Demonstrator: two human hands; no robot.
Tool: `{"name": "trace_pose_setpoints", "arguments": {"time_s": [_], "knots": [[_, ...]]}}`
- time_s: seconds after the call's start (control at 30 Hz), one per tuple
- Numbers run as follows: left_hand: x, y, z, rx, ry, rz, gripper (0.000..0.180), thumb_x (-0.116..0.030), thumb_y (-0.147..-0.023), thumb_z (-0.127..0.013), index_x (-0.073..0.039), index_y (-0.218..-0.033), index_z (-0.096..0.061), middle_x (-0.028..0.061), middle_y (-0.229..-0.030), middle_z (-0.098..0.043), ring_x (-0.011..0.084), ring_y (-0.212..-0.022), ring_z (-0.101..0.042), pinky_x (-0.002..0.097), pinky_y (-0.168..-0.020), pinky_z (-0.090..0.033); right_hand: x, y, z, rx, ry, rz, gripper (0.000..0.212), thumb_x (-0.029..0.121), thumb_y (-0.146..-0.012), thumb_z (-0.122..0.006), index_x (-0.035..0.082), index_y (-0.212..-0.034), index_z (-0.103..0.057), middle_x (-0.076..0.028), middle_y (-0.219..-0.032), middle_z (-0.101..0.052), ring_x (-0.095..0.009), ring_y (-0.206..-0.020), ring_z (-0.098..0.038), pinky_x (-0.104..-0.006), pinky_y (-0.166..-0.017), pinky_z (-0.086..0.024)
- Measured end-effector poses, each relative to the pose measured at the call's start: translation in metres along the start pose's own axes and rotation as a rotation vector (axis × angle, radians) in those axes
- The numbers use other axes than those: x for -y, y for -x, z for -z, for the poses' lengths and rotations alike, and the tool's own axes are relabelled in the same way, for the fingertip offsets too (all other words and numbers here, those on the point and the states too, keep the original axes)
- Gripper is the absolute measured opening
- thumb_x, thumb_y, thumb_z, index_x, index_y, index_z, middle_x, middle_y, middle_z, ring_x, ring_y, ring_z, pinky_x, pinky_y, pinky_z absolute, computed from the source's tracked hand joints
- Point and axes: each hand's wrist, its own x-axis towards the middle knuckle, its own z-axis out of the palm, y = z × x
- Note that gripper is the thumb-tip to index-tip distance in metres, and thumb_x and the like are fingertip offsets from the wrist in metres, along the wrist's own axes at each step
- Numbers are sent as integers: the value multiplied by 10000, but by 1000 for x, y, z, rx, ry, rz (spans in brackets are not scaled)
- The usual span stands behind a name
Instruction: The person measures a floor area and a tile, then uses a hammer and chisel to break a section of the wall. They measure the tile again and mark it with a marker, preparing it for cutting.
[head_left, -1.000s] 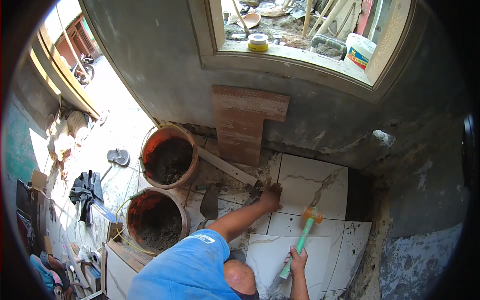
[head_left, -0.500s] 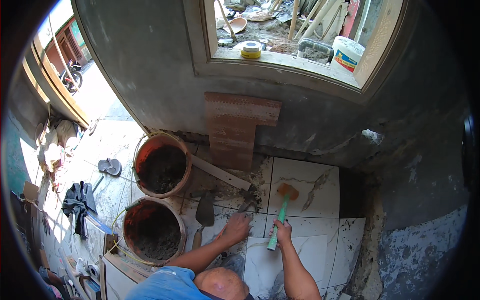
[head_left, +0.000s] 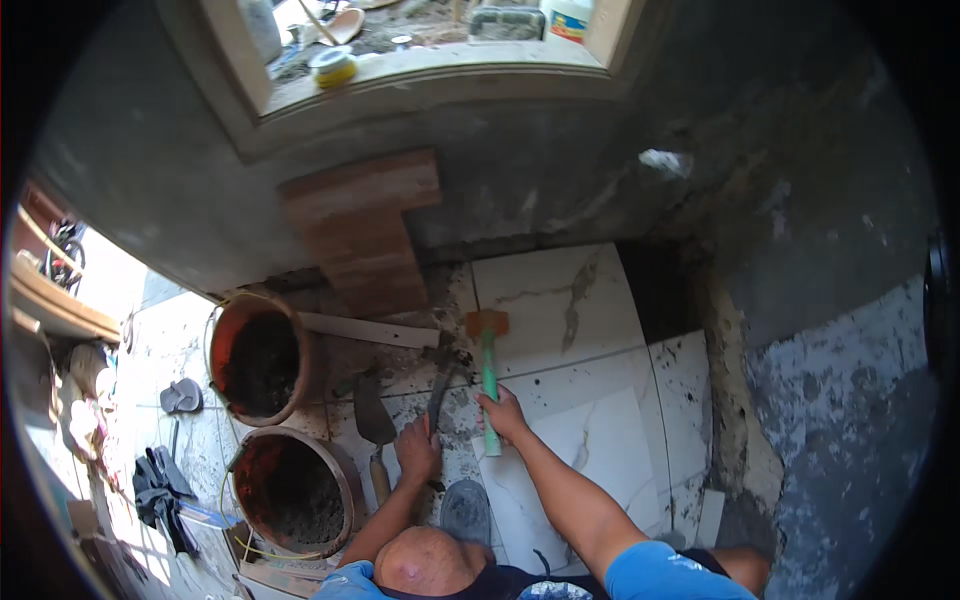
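My right hand [head_left: 504, 416] is closed round the green handle of a mallet [head_left: 489, 365]. Its orange head is over the left edge of a white marbled tile [head_left: 545, 280] by the wall. My left hand [head_left: 417, 452] is low at the floor, its fingers closed on the orange handle of a hammer [head_left: 440, 388] with a dark metal shaft and head. Just left of that hand lies a trowel [head_left: 373, 415], smeared with mortar. Another marbled tile [head_left: 575, 465] lies at an angle, below my right forearm.
Two orange buckets [head_left: 355, 490] of grey mortar stand at the left. A reddish-brown T-shaped panel [head_left: 365, 240] leans on the wall beside a pale strip [head_left: 375, 329]. A dark gap [head_left: 660, 290] shows right of the far tile. A sandal [head_left: 181, 396] lies far left.
The view has swung to the right and down. The mallet's head has gone from over the far tile to its left edge. My left hand has moved along the hammer's handle.
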Motion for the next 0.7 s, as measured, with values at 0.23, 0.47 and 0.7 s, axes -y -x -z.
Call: {"name": "trace_pose_setpoints", "arguments": {"time_s": [0.23, 0.47, 0.7], "knots": [[0, 0, -4, 93, 73, -12, 343, -133, -828, -680, 30, -1083, -519, 253, -1002, -578, 454, -951, -576, 546, -811, -447, -12, 14, -13, -59, 168, 0, 565, 193, -954, -659, 22, -1415, -379, -95, -911, -639, -183, -641, -659, -339, -561, -563], [4, 1, 17, 199, 177, 122, 312, -128, -810, -660, 15, -1035, -498, 280, -952, -592, 496, -899, -603, 570, -777, -468, -32, 22, -30, -80, 287, 30, 697, 184, -929, -669, 6, -1494, -303, -172, -1046, -671, -216, -720, -700, -379, -708, -570], [15, 20, 27, 282, 320, 253, 356, -165, -795, -669, 30, -1039, -497, 317, -993, -606, 512, -962, -607, 549, -804, -485, -58, 23, -27, -114, 574, 128, 689, 261, -914, -668, -22, -1469, -375, -274, -1225, -635, -381, -1115, -641, -419, -965, -488]]}}
